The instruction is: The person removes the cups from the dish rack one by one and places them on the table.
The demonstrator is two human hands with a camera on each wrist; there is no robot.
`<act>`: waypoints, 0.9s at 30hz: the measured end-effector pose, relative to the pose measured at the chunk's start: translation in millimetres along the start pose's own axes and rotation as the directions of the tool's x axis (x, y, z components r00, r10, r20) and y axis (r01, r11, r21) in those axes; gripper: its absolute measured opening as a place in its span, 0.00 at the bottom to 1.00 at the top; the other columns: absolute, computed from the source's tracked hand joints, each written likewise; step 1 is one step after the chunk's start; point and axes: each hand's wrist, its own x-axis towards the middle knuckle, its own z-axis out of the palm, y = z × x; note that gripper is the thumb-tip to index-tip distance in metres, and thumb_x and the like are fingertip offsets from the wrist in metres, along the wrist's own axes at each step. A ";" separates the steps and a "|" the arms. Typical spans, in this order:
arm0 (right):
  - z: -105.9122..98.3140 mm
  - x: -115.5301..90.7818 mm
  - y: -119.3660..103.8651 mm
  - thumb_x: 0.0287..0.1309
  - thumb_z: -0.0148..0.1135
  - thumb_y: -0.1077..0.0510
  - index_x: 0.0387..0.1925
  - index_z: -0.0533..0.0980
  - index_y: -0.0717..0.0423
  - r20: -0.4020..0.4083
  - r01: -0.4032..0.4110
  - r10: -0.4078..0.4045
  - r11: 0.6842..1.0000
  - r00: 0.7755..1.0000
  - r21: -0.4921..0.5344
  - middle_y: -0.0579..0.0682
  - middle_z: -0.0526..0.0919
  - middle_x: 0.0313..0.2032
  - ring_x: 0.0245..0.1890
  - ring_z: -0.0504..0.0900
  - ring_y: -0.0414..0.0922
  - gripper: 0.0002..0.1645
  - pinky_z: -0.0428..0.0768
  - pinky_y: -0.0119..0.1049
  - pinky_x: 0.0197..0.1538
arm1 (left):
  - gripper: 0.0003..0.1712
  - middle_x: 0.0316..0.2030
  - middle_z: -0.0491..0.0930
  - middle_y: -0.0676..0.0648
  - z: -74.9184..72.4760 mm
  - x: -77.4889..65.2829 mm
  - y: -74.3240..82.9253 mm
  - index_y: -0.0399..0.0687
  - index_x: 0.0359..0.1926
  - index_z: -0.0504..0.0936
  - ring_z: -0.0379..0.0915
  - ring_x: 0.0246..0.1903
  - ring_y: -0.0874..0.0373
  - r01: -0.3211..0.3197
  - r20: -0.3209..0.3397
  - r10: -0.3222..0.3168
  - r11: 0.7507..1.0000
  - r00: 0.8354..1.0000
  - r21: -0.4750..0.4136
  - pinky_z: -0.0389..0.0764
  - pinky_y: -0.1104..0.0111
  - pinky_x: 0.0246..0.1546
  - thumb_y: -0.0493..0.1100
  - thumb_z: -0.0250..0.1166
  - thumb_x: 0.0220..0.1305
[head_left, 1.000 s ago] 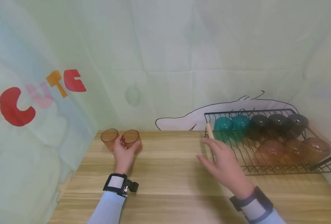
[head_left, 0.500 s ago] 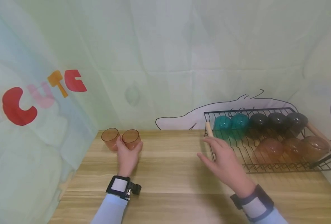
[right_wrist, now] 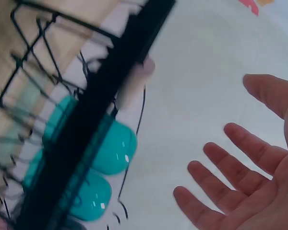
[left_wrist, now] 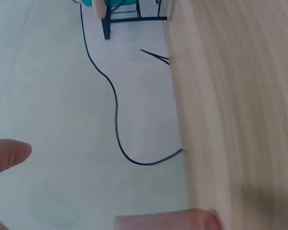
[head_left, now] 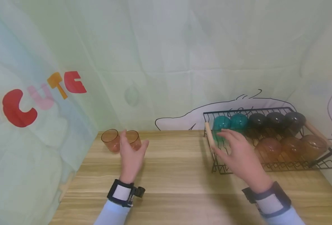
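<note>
Two clear amber cups stand upright side by side at the table's far left: the left cup [head_left: 111, 141] and the right cup [head_left: 133, 139]. My left hand [head_left: 132, 161] is in front of the right cup and hides part of it, thumb and fingers spread apart. In the left wrist view, the rim of an amber cup [left_wrist: 153, 221] shows at the bottom. My right hand [head_left: 243, 156] hovers over the left end of a black wire dish rack [head_left: 220, 168], fingers spread with nothing between them. The right wrist view shows the same spread fingers [right_wrist: 245, 177].
In the rack's back row, two teal cups [head_left: 239, 121] and three dark grey cups [head_left: 275, 120] lie bottom up. Three amber cups [head_left: 290, 150] occupy the front row. Wooden handles [head_left: 209, 134] cap the rack's ends. A printed cloth [head_left: 166, 62] hangs behind the wooden table [head_left: 171, 175].
My left hand has loosened from the right amber cup and drawn slightly back and up, fingers spreading. My right hand has moved right, over the rack. The cups stay where they were.
</note>
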 end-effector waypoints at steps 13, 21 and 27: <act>-42.3 -0.8 37.1 0.51 0.67 0.43 0.54 0.73 0.58 0.015 -0.106 0.108 0.990 0.994 -0.091 0.64 0.70 0.61 0.58 0.68 0.64 0.33 0.67 0.66 0.56 | 0.49 0.73 0.45 0.49 20.9 -30.6 26.0 0.54 0.71 0.52 0.42 0.72 0.50 -0.250 0.137 0.239 0.965 0.961 0.074 0.54 0.48 0.69 0.62 0.65 0.54; -48.8 -6.7 60.5 0.46 0.70 0.45 0.53 0.73 0.65 0.026 -0.114 0.122 0.972 0.992 -0.204 0.74 0.67 0.59 0.56 0.65 0.72 0.37 0.62 0.73 0.53 | 0.47 0.71 0.51 0.43 35.7 -45.6 23.9 0.51 0.69 0.57 0.50 0.70 0.47 -0.271 0.266 0.229 0.953 0.936 0.136 0.60 0.48 0.66 0.62 0.65 0.54; -47.5 -12.2 71.4 0.44 0.69 0.48 0.55 0.71 0.65 0.073 -0.134 0.157 0.957 0.985 -0.258 0.75 0.65 0.60 0.56 0.60 0.76 0.38 0.56 0.76 0.54 | 0.47 0.72 0.50 0.44 42.4 -55.2 22.1 0.53 0.70 0.57 0.50 0.70 0.46 -0.258 0.369 0.179 0.950 0.912 0.176 0.62 0.46 0.65 0.62 0.66 0.53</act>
